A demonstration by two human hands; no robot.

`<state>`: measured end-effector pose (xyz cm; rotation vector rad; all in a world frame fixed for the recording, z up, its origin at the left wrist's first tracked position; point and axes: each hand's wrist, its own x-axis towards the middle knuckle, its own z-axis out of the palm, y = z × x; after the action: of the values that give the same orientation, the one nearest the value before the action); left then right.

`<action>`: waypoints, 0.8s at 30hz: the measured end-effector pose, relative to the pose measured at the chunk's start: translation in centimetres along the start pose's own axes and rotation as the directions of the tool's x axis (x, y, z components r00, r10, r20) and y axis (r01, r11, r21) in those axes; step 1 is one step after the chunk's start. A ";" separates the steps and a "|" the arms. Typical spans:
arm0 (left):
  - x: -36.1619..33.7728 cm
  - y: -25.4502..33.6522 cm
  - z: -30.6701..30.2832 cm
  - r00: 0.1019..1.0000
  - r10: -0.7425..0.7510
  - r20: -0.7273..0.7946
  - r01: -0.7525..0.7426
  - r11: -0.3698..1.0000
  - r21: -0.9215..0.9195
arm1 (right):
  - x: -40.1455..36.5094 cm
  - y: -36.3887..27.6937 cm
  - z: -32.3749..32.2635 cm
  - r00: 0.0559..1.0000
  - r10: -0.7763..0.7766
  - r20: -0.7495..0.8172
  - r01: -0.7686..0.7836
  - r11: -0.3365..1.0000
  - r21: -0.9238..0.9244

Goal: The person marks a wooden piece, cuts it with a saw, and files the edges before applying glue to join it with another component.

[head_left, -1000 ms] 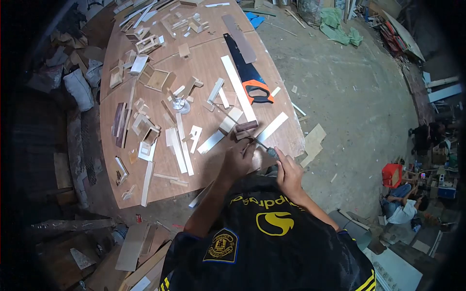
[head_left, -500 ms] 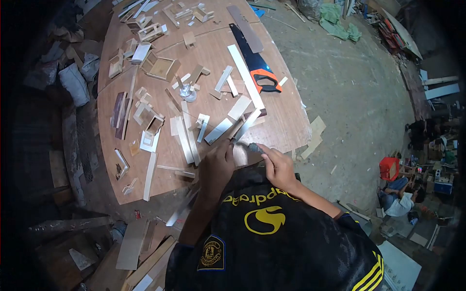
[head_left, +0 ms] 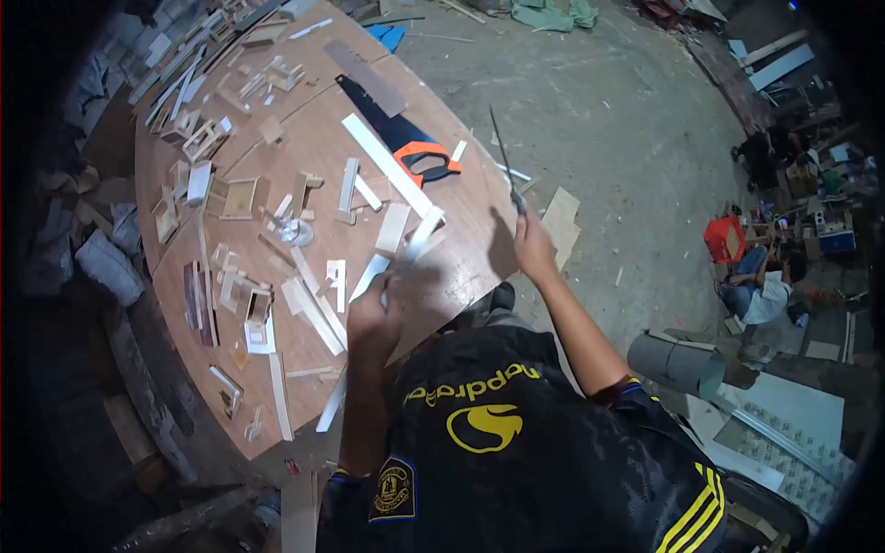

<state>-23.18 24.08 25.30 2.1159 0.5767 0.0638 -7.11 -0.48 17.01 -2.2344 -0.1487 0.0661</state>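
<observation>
My right hand [head_left: 535,244] is closed round the handle of a thin-bladed tool [head_left: 503,152], held up past the table's right edge with the narrow dark blade pointing away from me. Near the table's front edge, my left hand [head_left: 376,313] is closed round a pale wooden strip [head_left: 423,232], whose far end slants up to the right. Just beyond that strip lie a flat light wood piece [head_left: 393,229] and a long white strip [head_left: 385,164]. An orange-handled saw [head_left: 398,138] rests to their right.
Small wooden box pieces [head_left: 244,197], a clear glass object [head_left: 294,230] and several strips cover the left of the wooden table [head_left: 461,235]. On the floor are a red container [head_left: 725,240] and a grey roll [head_left: 678,364]. Another person [head_left: 765,288] sits at the right.
My right hand has moved away from my left, to the right and forward, raising the tool. The view has turned, so the table appears shifted left.
</observation>
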 end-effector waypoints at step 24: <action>2.7 15.2 5.4 0.916 0.129 0.380 -0.088 0.988 -0.125 | 0.9 -6.8 -9.3 0.862 -0.114 0.493 -0.174 0.848 0.500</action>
<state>-13.63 13.80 33.81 1.9828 0.2129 -0.2539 -5.82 -3.44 28.14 -1.6116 -0.3377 0.6477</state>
